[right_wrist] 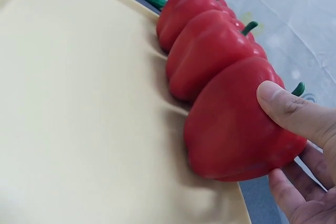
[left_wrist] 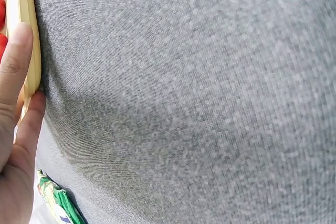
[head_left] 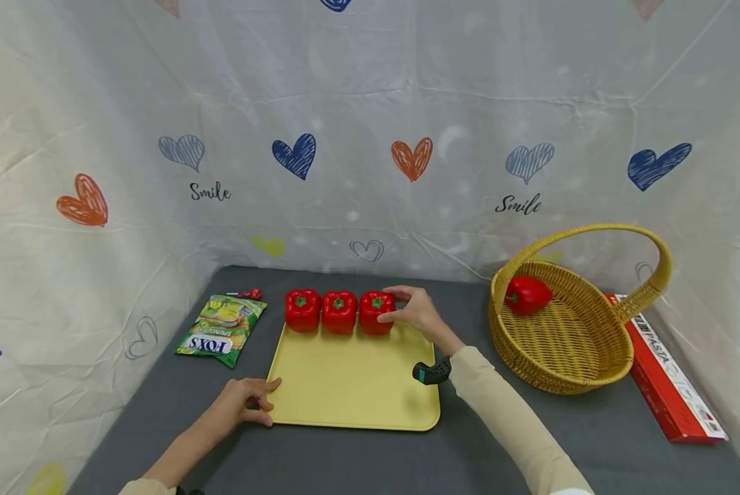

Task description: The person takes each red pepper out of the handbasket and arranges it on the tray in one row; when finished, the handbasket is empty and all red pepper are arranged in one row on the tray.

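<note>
Three red bell peppers stand in a row along the far edge of a yellow tray [head_left: 354,385]: a left one [head_left: 302,309], a middle one [head_left: 339,311] and a right one [head_left: 373,313]. My right hand [head_left: 414,309] grips the right bell pepper [right_wrist: 236,124], thumb on one side and fingers round the other. That pepper sits beside the middle pepper [right_wrist: 212,51], its green stem showing past my thumb. At the tray's near left corner, my left hand [head_left: 249,401] pinches the rim, with fingers [left_wrist: 14,66] lying against the tray edge [left_wrist: 32,51].
To the right, a yellow wicker basket [head_left: 561,381] with a tall handle holds another red bell pepper [head_left: 528,295]. A red pasta box [head_left: 666,385] lies beside it. Left of the tray are a green snack bag [head_left: 222,326] and a small red lollipop-like item [head_left: 255,293].
</note>
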Demonstrator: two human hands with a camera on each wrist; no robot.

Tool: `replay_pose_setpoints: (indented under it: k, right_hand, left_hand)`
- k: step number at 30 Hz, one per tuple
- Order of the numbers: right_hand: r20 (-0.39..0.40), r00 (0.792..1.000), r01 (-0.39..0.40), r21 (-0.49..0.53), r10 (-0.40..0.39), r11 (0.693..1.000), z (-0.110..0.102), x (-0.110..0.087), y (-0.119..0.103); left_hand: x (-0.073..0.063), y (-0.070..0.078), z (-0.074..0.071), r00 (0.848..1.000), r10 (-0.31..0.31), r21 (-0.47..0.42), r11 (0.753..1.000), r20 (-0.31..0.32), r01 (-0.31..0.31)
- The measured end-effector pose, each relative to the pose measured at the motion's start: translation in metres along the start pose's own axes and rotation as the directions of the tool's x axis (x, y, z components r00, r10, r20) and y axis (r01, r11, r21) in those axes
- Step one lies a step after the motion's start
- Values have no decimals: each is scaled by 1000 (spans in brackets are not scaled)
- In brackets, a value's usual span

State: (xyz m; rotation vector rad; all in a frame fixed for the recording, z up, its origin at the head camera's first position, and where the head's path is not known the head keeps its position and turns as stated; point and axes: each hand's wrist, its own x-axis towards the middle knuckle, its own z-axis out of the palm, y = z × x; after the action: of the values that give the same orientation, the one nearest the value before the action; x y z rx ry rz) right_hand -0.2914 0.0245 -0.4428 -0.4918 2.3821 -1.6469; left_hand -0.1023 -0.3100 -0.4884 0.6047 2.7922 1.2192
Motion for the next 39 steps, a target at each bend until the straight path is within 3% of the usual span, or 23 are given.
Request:
replay_pose_setpoints:
  k: [11,18,23,28,32,39]
  right_hand:
    - [19,1000,-17,22,17,1000,-3,0,-1]
    - [84,996,30,39,-33,999,-23,-20,-4]
    - [157,979,121,52,-128,991,-57,-45,-4]
    - [201,947,240,72,-250,968,-103,-73,1]
    - [200,942,260,68,-268,963,-141,-99,7]
    - [196,949,239,70,-249,968,-199,-130,22]
  left_hand:
    - [6,0,0,1000,2,18,1000,9,-2]
    - [4,0,3,1000,-3,-27,1000,12,3]
    - [1,2,3,1000,-22,-36,999,16,23]
    - [1,2,1,999,-41,-48,998,19,42]
    - [2,1,1,999,-33,-48,998,20,34]
    - [1,-1,1,999,40,31,999,-16,-39]
